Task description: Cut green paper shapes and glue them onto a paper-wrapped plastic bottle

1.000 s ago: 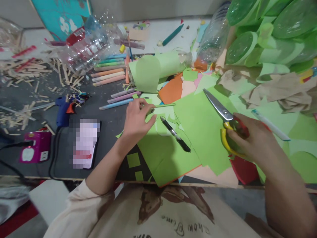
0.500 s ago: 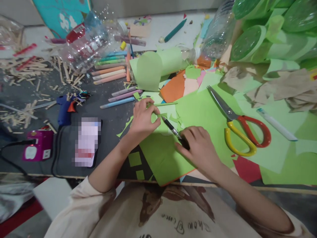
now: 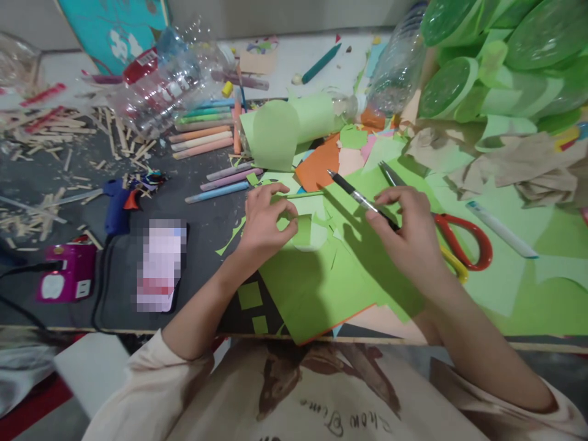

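Two hands busy: left hand (image 3: 269,223) pinches the green paper scrap (image 3: 304,231) against the bench (image 3: 202,184), right hand (image 3: 408,239) grips the pen (image 3: 361,197). I'd press that scrap flat.

A blue glue gun (image 3: 114,205) lies at the left on the dark counter (image 3: 204,229), with a magenta device (image 3: 64,272) and a blurred phone (image 3: 160,264) below it. Loose wooden sticks (image 3: 50,128) litter the upper left. A clear plastic bottle (image 3: 169,79) lies on its side above a row of pastel chalk sticks (image 3: 202,131). A teal pencil (image 3: 321,63) sits at top centre. Orange paper (image 3: 319,165) shows mid-frame. Red-and-yellow scissors (image 3: 486,245) lie right of centre, near a white marker (image 3: 500,229). Crumpled brown paper (image 3: 505,159) sits below stacked green discs (image 3: 482,61), upper right.
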The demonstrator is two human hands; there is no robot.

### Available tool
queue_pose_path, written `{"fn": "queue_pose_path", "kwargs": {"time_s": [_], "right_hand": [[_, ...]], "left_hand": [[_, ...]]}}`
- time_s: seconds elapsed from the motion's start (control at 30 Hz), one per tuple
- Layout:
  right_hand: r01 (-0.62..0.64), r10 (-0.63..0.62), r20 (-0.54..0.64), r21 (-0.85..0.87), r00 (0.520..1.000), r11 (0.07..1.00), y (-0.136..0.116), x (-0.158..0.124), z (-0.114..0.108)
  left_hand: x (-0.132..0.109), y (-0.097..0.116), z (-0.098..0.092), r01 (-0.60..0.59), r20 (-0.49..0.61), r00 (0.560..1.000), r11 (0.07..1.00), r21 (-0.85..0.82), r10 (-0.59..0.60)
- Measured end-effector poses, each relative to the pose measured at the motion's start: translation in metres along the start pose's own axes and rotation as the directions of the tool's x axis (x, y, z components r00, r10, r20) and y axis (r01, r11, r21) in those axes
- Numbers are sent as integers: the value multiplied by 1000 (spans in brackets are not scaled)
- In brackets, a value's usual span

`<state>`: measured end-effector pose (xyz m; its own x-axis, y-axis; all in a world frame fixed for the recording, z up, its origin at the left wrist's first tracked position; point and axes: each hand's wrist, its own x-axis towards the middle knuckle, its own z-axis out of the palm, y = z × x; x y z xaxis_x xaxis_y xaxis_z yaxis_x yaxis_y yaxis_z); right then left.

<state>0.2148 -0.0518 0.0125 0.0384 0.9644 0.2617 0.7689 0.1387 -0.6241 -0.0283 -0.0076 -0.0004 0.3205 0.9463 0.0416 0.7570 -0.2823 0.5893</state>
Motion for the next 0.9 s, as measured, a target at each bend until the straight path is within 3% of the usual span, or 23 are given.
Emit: {"fn": "queue_pose_path", "kwargs": {"time_s": [0.1, 0.17, 0.27, 0.4, 0.5, 0.57, 0.67, 0.73, 0.83, 0.9], "right_hand": [[72, -71, -17, 96, 997, 993, -14, 3, 4], [70, -92, 85, 237, 992, 969, -26, 2, 11], [-105, -28, 294, 430, 955, 897, -40, 0, 26], [-338, 85, 423, 572, 902, 747, -44, -2, 42], [-413, 164, 403, 673, 900, 614, -44, -1, 46], [-451, 225, 396, 698, 890, 556, -44, -1, 46], [-463, 266, 380, 703, 886, 539, -44, -2, 45], [-451, 257, 370, 716, 893, 533, -43, -2, 45], [-474, 243, 407, 726, 880, 499, -40, -2, 45], [-501, 243, 439, 721, 865, 480, -38, -1, 45]], "left_hand": [[-3, 4, -4, -40, 15, 999, 988, -147, 43], [-6, 8, -6, -10, 116, 992, 955, -298, 46], [-8, 14, -7, 86, 251, 967, 876, -475, 41], [-8, 18, -6, 211, 274, 961, 756, -619, -44], [-8, 22, -4, 401, 405, 905, 588, -703, -133], [-10, 26, -1, 507, 521, 847, 461, -729, -108], [-14, 31, 5, 614, 640, 768, 326, -719, -35], [-16, 32, 7, 606, 643, 766, 355, -712, -16], [-18, 31, 8, 481, 548, 837, 490, -727, -8], [-17, 29, 7, 438, 517, 856, 532, -725, 0]]}}
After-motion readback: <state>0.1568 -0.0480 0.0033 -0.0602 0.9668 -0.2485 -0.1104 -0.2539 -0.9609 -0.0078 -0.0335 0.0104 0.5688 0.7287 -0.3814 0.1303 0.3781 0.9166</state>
